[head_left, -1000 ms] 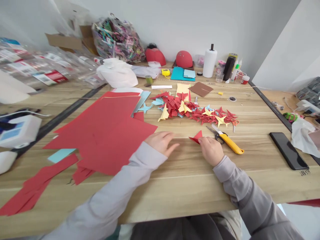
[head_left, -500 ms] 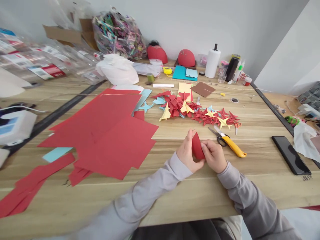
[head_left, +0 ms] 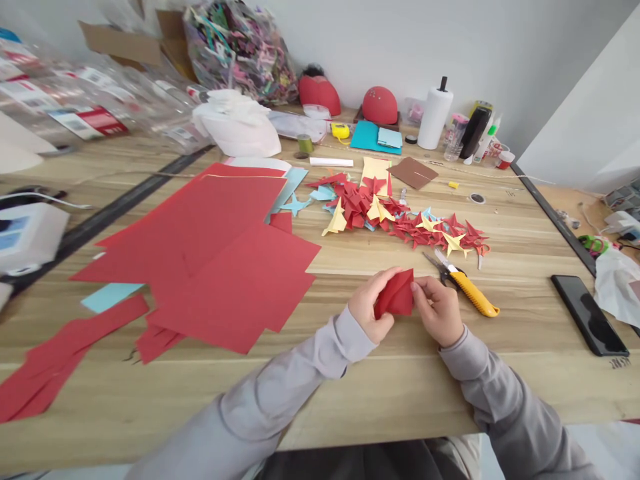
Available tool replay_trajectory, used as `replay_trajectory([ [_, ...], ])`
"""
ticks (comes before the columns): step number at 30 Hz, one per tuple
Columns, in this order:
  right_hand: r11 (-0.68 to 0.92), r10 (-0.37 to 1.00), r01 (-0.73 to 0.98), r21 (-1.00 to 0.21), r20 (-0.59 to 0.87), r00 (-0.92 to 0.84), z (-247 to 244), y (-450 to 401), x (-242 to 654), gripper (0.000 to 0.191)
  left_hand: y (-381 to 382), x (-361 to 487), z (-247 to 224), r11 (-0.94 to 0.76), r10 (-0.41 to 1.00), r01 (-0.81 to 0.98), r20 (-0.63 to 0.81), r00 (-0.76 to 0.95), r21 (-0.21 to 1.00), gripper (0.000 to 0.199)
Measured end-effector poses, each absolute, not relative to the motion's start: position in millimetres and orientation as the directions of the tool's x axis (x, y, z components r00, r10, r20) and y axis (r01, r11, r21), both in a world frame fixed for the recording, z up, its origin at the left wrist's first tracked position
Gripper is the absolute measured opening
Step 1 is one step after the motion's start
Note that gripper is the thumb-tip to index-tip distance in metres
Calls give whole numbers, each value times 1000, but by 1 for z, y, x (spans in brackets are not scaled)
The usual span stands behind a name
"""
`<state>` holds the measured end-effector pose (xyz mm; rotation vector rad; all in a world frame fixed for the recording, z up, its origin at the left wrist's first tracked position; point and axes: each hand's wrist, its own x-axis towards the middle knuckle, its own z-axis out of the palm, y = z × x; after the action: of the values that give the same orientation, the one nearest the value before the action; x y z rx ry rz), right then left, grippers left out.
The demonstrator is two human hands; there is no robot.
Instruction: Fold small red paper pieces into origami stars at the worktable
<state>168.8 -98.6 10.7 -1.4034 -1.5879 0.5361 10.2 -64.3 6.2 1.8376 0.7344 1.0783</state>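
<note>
Pinching folded red paper (head_left: 395, 295) between left hand (head_left: 369, 310) and right hand (head_left: 437, 311).

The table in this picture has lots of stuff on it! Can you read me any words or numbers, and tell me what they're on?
No word, brand or number can be read for sure.
Labels on the clear plastic containers at the far left: too blurred to read.
Labels on the small bottles at the back: too small to read.
Dark marks on the wooden tabletop below the phone: too small to read.
</note>
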Motion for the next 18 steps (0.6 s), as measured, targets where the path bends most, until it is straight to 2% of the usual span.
replay_trajectory([
  [3,234,934,522,-820,338,112,11,-99,168,18,-61,8,14,-219,849,-55,218,481,974,66],
  [6,242,951,464,-852,303,61,14,-102,165,16,-59,9,15,-74,873,-164,144,465,984,57],
  [9,260,962,479,-838,268,-54,19,-105,162,19,-59,12,8,-75,908,-210,154,390,975,48],
  [14,299,951,520,-800,204,-232,23,-108,156,19,-61,16,3,-110,946,-116,139,291,987,37],
  [18,266,964,517,-813,215,-159,19,-108,156,15,-56,15,3,-100,951,-136,135,278,986,39],
])
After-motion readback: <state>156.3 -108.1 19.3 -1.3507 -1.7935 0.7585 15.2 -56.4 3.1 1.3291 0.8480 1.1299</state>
